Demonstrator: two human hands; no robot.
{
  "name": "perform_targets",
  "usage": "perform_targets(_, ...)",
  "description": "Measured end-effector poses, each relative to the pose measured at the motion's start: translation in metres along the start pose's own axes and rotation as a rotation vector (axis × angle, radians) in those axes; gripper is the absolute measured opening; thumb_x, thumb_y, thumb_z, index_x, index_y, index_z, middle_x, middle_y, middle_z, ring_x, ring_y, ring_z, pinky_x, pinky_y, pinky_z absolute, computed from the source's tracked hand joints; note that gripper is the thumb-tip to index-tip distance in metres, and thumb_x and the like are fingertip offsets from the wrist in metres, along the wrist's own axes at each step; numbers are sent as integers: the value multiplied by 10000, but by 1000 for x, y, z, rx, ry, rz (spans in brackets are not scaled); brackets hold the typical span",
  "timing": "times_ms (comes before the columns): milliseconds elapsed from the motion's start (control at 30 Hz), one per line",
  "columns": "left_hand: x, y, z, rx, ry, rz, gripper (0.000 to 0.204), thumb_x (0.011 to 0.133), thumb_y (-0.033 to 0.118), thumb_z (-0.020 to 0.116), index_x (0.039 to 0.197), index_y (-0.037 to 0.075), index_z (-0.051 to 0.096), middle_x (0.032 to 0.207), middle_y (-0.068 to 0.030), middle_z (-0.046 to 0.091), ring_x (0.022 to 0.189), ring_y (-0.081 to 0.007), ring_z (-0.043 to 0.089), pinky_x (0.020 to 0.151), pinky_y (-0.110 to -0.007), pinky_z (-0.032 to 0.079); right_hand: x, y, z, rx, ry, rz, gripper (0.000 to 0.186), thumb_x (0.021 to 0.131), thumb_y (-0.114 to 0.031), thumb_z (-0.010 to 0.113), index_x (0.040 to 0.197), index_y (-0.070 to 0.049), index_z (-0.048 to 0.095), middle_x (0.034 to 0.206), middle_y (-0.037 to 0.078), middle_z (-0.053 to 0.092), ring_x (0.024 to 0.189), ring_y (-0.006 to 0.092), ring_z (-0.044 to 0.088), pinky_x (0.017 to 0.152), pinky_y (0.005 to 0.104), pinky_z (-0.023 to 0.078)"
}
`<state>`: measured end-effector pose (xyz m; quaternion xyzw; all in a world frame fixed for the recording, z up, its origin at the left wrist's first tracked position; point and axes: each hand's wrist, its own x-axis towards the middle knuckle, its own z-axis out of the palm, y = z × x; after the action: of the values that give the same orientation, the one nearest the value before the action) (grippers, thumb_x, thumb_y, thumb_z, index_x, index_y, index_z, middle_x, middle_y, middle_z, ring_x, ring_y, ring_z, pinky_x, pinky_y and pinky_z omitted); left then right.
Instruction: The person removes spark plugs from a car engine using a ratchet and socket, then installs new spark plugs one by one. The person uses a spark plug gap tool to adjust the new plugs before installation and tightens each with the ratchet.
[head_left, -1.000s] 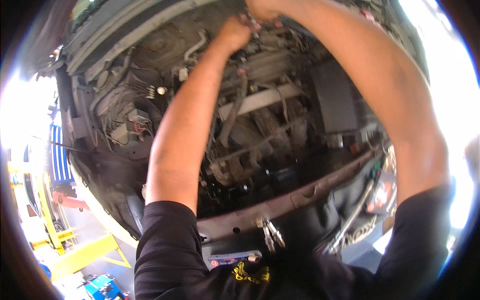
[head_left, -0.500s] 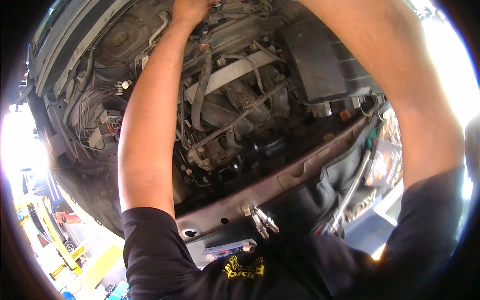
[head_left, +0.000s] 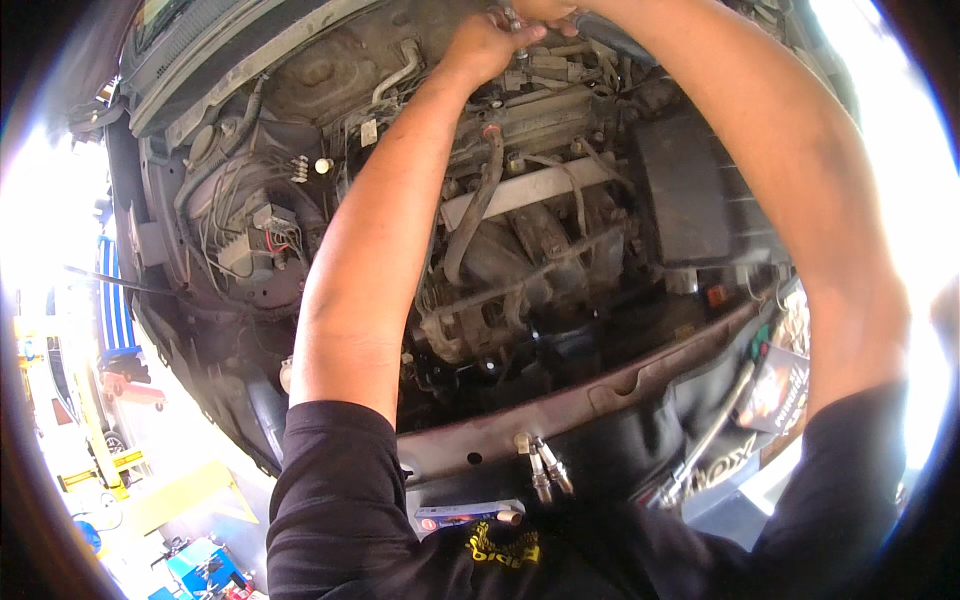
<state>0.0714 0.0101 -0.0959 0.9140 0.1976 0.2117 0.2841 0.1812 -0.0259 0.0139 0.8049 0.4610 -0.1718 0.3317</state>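
Two-handed work: left hand (head_left: 485, 47) and right hand (head_left: 550, 8) just beside each other at the top edge, over the back of the engine (head_left: 490, 258).
Left fingers: thumb and fingertips pinching a small metal part (head_left: 517, 24).
Right fingers: bent, close to the same part; hand cut off by the top edge, cannot tell if they grip it.
Part location: between the hands, above the engine's rear; too small to tell its exact kind.
Forearms: left forearm (head_left: 370, 225) crosses the bay left of centre; right forearm (head_left: 760, 120) arches over the black plastic housing (head_left: 685, 195).
Engine top: dark hose (head_left: 478, 210) with a reddish upper end, lying across a silver bar (head_left: 535, 193).
Bay, left side: wiring and a grey connector block (head_left: 272, 217).
Front crossmember (head_left: 600, 405): two spark plugs (head_left: 547, 468) side by side at its near edge, apart from the hands.
Near the shirt (head_left: 560, 550): small box (head_left: 465, 512), blue and white, with a tan tube (head_left: 509, 517) at its right end.
Right front: long metal tool (head_left: 708, 440) lying slanted beside printed packaging (head_left: 778, 390).
Floor, lower left: blue case (head_left: 200, 568).
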Motion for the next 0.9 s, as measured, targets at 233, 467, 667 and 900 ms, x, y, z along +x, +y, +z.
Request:
perform_targets(233,7,7,1,137,-137,-40,355,932,372,617,1142,99,707,1139,-138,699,1071,-312,657,937,-407,487,-6,1,-10,-602,-138,-205,367,822,-212,706,1189,-216,694,1173,115,674,1047,288,634,853,478,519)
perform_targets(467,-5,12,-4,-720,-111,-138,82,930,90,637,985,37,664,965,-59,706,838,-200,655,778,-362,523,-21,18,11,-295,-49,-132,362,832,-236,700,1190,-198,670,1119,99,650,989,263,604,809,452,490)
perform_targets(667,12,0,16,-221,-31,-88,153,923,124,647,1034,27,687,980,-76,717,809,-191,650,747,-369,516,-59,45,49,-103,38,-74,361,840,-257,694,1191,-182,649,1073,85,629,939,242,579,771,430,465)
perform_targets(900,-3,4,-10,-253,-114,-88,371,874,304,734,1102,14,700,1005,-121,723,829,-204,652,771,-388,503,-97,65,89,76,161,-79,367,850,-281,688,1192,-164,625,1019,69,606,881,217,549,727,404,435)
